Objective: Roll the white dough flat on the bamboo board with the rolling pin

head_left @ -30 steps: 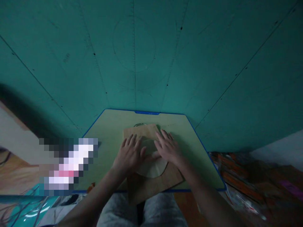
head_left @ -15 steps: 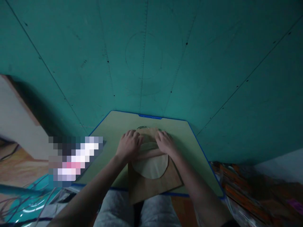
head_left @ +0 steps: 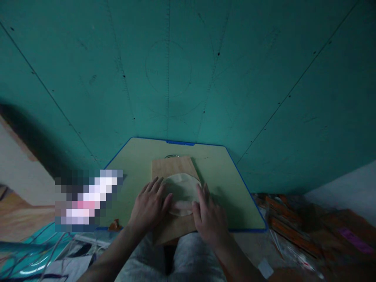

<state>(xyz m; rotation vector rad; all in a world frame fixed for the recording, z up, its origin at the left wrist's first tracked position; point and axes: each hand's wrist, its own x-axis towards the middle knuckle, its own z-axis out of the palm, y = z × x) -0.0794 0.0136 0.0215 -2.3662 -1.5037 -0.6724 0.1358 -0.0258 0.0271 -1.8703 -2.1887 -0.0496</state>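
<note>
On the wooden board (head_left: 170, 166): pale, dough-like round (head_left: 182, 188) beneath a rod (head_left: 181, 205)

I judge the dough-like round soft, light and easily torn, best lifted flat by its far rim. My left hand (head_left: 150, 205) and right hand (head_left: 210, 215), fingers extended, thumbs apart, cover the rod's ends. Beneath the board, I see a blue-edged table (head_left: 216, 166).

Rolling pin (head_left: 182, 205) seemingly part-hidden.

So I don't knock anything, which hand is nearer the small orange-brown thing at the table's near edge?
Left. Your left hand is to the right of the small orange-brown thing; your right hand is farther right, across the pale round sheet.
</note>
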